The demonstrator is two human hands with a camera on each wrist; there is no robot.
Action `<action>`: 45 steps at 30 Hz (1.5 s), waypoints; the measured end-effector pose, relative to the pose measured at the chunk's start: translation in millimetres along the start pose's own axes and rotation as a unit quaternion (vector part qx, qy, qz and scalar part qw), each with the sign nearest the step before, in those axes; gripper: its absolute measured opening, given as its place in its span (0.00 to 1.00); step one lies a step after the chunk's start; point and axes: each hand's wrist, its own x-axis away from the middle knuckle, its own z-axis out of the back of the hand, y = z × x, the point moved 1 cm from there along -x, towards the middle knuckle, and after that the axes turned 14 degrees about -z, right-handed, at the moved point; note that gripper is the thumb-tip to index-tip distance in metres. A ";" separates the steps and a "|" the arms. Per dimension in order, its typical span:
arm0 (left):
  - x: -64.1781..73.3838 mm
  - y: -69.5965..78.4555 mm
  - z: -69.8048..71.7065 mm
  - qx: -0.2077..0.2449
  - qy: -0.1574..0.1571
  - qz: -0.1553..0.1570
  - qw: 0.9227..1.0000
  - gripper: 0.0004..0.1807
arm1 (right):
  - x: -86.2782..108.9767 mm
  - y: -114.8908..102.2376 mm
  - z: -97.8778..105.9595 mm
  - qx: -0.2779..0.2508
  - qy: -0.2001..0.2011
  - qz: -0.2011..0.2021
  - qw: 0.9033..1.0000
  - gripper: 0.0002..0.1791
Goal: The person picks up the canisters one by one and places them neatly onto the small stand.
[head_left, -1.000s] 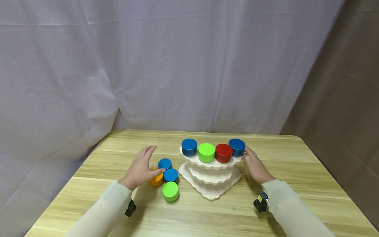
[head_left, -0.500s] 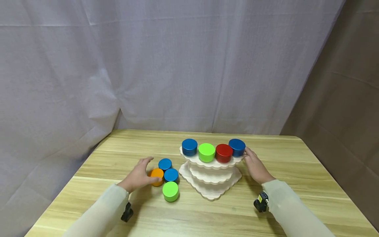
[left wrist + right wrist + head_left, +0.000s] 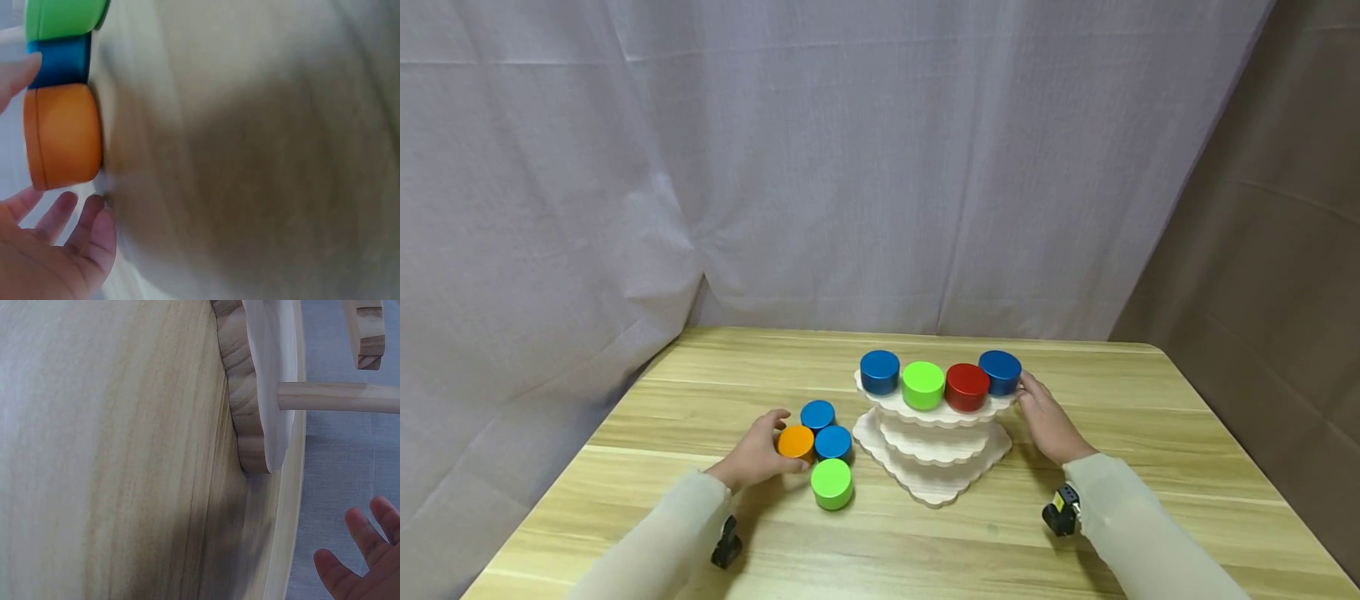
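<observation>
In the head view my left hand spreads its thumb and fingers around an orange round tin on the table. The left wrist view shows loosely bent fingers just under the tin's side, the thumb on its other side. Two blue tins and a lime-green tin sit right beside it. My right hand is at the right end of a tiered, scalloped wooden stand's top shelf, close to a blue tin. Several of its fingers stretch out, apart from one another.
The stand's top shelf also bears a blue tin, a lime-green tin and a red tin. A wooden post rises from the stand's base. Grey cloth hangs behind the wooden table.
My left hand has drawn back from over the tins and lowered, so its thumb and fingers now flank the orange tin. The right hand and the stand have stayed put.
</observation>
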 end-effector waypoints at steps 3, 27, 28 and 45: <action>0.3 -1.0 -4.7 0.004 0.008 0.000 1.000 0.48 | -0.1 0.0 0.1 -0.003 0.001 0.001 1.000 0.29; 2.3 -6.1 -16.3 -0.001 0.042 0.009 0.999 0.32 | -1.9 1.1 -0.2 -0.009 -0.001 -0.004 1.000 0.29; 2.3 -6.0 -16.4 -0.002 0.043 0.009 0.999 0.32 | -1.8 1.1 -0.2 -0.008 0.000 -0.004 1.000 0.29; 2.7 -0.9 -13.7 0.025 0.076 0.010 0.997 0.29 | -1.8 2.3 -0.9 -0.006 0.005 -0.004 1.000 0.29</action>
